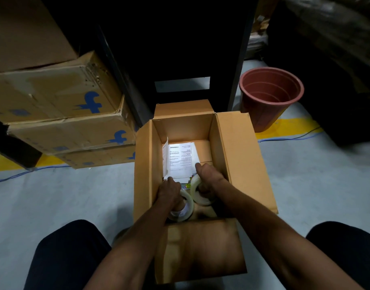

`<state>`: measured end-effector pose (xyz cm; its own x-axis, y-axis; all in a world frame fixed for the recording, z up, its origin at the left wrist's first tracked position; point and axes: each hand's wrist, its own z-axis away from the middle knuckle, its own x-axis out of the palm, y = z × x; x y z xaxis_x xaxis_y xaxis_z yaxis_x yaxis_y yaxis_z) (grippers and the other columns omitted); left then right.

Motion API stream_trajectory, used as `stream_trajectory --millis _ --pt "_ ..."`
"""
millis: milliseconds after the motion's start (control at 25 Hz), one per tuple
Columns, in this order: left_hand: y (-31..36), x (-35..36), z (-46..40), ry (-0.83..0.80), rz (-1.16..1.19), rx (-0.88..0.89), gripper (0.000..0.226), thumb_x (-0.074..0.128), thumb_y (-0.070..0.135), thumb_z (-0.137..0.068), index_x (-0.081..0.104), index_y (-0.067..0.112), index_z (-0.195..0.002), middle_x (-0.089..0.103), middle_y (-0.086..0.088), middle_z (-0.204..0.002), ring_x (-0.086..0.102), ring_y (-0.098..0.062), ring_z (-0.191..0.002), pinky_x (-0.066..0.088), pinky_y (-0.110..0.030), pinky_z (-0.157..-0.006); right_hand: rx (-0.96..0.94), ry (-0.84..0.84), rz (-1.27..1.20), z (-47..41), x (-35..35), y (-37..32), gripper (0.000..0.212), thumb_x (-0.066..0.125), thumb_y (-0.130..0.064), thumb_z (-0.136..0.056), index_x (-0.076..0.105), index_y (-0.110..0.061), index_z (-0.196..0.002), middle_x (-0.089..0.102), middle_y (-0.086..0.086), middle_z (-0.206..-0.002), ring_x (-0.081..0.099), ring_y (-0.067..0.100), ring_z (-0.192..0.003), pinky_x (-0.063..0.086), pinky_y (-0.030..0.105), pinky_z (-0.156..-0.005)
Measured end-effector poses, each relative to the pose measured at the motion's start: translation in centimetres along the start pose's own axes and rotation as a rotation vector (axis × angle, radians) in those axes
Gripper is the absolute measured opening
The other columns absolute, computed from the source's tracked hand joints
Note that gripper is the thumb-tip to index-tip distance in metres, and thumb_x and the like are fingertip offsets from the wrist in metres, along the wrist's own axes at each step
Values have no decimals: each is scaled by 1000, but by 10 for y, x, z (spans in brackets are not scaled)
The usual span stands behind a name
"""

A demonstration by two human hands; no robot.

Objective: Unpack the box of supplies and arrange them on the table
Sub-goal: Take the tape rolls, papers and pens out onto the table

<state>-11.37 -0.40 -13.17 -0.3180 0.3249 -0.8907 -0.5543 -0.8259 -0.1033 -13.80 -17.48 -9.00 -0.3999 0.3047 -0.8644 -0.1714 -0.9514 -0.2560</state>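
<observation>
An open cardboard box (238,160) stands on the floor between my knees, its flaps spread. Both my hands are inside it. My left hand (169,191) grips a clear tape roll (185,208) with fingers through its core. My right hand (209,178) grips a second clear tape roll (195,189), which stands tilted against the first. White printed papers (180,160) lie on the box bottom beyond the hands, one sheet leaning on the left wall. Something small and colourful (188,186) shows between the rolls.
Stacked cardboard boxes (60,114) with blue logos stand at the left. A dark cabinet or table frame (180,49) rises behind the box. A reddish-brown plastic bin (270,97) stands at the right. Blue cable (291,139) and yellow floor tape cross the grey floor.
</observation>
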Motion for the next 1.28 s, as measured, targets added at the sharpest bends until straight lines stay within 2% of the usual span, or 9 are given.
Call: stream_trajectory --millis 200,360,520,640,800,920,1080,1160,1280 --pt "-5 -29 5 -31 92 40 36 54 36 -95 57 11 -122 50 -16 -131 52 -36 -121 44 -41 -96 -73 51 -110 -8 -45 6 62 83 -39 -71 47 -18 -118 61 15 -110 62 32 -92 52 33 -72" --pt "-18 -49 9 -21 392 27 45 59 46 -88 58 15 -120 60 -16 -120 61 -35 -106 52 -39 -85 -122 112 -378 -8 -72 22 49 78 -27 -79 61 -28 -124 63 4 -119 61 22 -104 50 27 -88" --pt "-26 -68 15 75 664 38 42 50 40 -93 50 30 -133 55 -12 -122 55 -31 -113 48 -38 -93 -180 211 -694 -12 -88 33 52 78 -54 -73 70 -33 -120 69 -11 -119 66 13 -109 52 38 -100" --pt "-34 -92 15 208 898 -7 45 48 40 -87 56 28 -130 62 -8 -123 55 -26 -118 46 -37 -99 -175 342 -1021 -7 -102 40 44 78 -47 -81 73 -25 -119 73 -6 -117 68 15 -109 52 43 -101" --pt "-45 -123 29 441 1127 -57 40 50 37 -93 61 22 -128 67 -1 -118 59 -18 -108 49 -22 -89 -92 523 -1385 5 -115 37 32 70 -34 -92 75 -11 -113 76 7 -107 72 23 -98 58 43 -90" --pt "-44 -127 41 560 1506 -207 24 53 30 -101 68 18 -114 71 1 -102 66 -15 -94 47 -7 -64 0 563 -1496 8 -117 35 35 69 -41 -91 78 -11 -106 75 4 -90 70 20 -79 55 28 -59" --pt "-39 -138 48 668 1768 -363 24 49 31 -103 69 23 -93 70 2 -91 65 -11 -83 50 -13 -59 1 562 -1502 9 -124 31 41 68 -47 -91 77 -9 -101 66 9 -80 57 19 -70 46 27 -49" --pt "-42 -144 46 720 1781 -404 26 49 33 -103 68 28 -86 70 3 -90 65 -14 -85 52 -24 -67 -3 560 -1509 11 -131 25 38 66 -47 -92 78 -12 -102 66 8 -79 58 17 -69 46 28 -53" --pt "-49 -152 46 782 1769 -425 27 50 38 -101 73 26 -93 73 -2 -95 68 -21 -93 54 -35 -80 14 564 -1514 19 -137 19 35 67 -47 -91 77 -18 -108 73 5 -85 65 15 -73 50 28 -54"
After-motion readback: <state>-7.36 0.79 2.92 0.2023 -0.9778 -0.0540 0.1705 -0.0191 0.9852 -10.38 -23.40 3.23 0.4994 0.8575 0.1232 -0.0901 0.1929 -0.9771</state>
